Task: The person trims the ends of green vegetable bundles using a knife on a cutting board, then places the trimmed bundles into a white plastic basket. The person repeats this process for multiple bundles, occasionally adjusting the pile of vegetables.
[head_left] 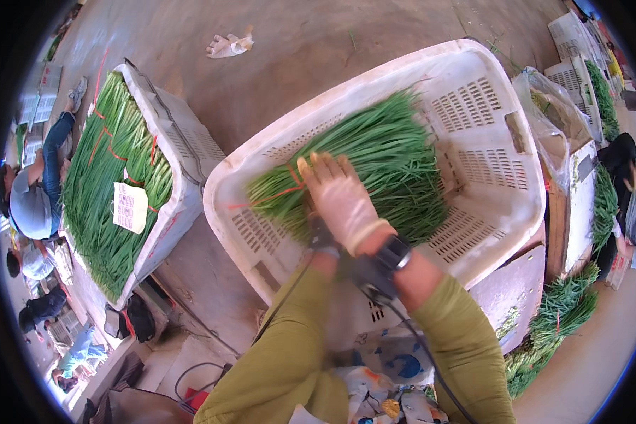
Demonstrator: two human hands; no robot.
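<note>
A bundle of long green garlic chives (374,152) lies in a white slotted plastic crate (498,152). Red ties (279,193) circle its pale stem end. Across the bundle, just right of the ties, rests my right hand (339,201) in a pale glove, its fingers stretched out flat on the stems. My left hand (319,230) is beside the bundle's near edge, mostly covered by the right hand and wrist, so its fingers cannot be made out. More chives (410,219) lie beneath and on the near side.
Another crate (180,134), packed with tied chives (116,155) and bearing a paper tag (129,208), stands at left. A discarded glove (230,44) lies on the floor. At right are a plastic-lined box (558,120) and more chives (555,318). Several people work around the edges.
</note>
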